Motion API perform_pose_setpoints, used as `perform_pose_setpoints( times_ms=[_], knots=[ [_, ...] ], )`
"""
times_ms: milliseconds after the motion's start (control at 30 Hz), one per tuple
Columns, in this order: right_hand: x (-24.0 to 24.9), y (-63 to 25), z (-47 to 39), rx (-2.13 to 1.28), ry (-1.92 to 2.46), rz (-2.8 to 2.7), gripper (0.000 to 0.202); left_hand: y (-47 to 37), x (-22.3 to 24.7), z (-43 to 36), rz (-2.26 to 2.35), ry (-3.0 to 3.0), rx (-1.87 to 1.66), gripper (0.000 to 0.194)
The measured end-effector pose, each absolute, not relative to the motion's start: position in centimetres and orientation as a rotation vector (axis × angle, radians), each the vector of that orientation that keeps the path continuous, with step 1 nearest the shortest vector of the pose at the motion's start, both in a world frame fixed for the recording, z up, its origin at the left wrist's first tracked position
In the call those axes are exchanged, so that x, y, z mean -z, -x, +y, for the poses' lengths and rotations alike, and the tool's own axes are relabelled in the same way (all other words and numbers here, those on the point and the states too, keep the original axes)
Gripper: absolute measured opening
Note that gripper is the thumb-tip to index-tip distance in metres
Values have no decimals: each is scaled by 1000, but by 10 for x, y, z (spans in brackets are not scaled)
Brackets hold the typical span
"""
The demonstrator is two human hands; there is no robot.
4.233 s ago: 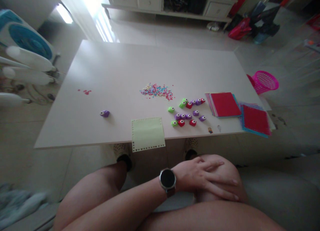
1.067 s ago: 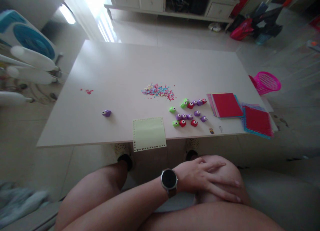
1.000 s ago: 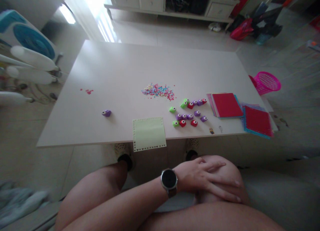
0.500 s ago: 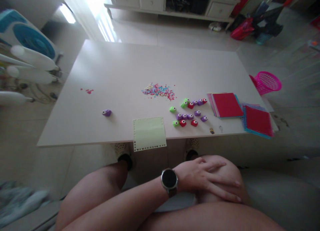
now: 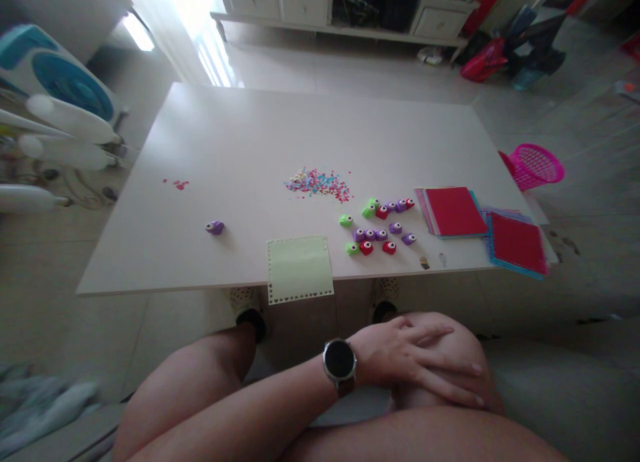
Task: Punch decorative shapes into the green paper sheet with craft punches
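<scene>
My left hand (image 5: 407,355) lies flat on my right knee, its fingers spread and nothing in them. A round watch is on that wrist. My right hand is out of view. In front of me a pale green sheet of paper (image 5: 300,265) overhangs the table's near edge, with small holes punched along its borders. Several green, red and purple craft punches (image 5: 370,235) stand to its right. One purple craft punch (image 5: 215,228) sits apart on the left. Behind the sheet is a pile of coloured paper confetti (image 5: 320,183).
Two stacks of coloured paper (image 5: 457,211) with red sheets on top lie at the right of the white table (image 5: 240,142). Pink bits (image 5: 181,185) are on the left. A pink basket (image 5: 537,167) stands past the right edge. A white cabinet (image 5: 305,5) is beyond the table.
</scene>
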State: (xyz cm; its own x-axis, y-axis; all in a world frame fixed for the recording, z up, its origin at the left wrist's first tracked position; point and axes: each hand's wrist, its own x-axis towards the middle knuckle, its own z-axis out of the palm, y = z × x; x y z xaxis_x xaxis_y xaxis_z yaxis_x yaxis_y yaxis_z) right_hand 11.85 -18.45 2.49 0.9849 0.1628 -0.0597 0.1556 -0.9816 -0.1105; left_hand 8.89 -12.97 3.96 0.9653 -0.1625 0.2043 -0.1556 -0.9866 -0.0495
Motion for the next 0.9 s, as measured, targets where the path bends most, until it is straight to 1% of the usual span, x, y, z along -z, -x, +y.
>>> perform_pose_setpoints(
  times_ms=[267,400,567,700,900],
  knots=[
    [-30,-128,-196,-301,3015,-356,71,-88,-38,-130,186,3088,473,62],
    [-27,-125,-193,-193,3031,-298,72,-88,-37,-129,192,3095,476,64],
    [-21,-119,-187,-83,3041,-245,80,-89,-37,-129,238,3102,506,62],
    [-20,-118,-182,-41,3064,-219,74,-88,-37,-129,214,3143,505,63],
    [-18,-117,-176,-3,3059,-188,76,-88,-36,-128,248,3152,516,62]
  ],
)
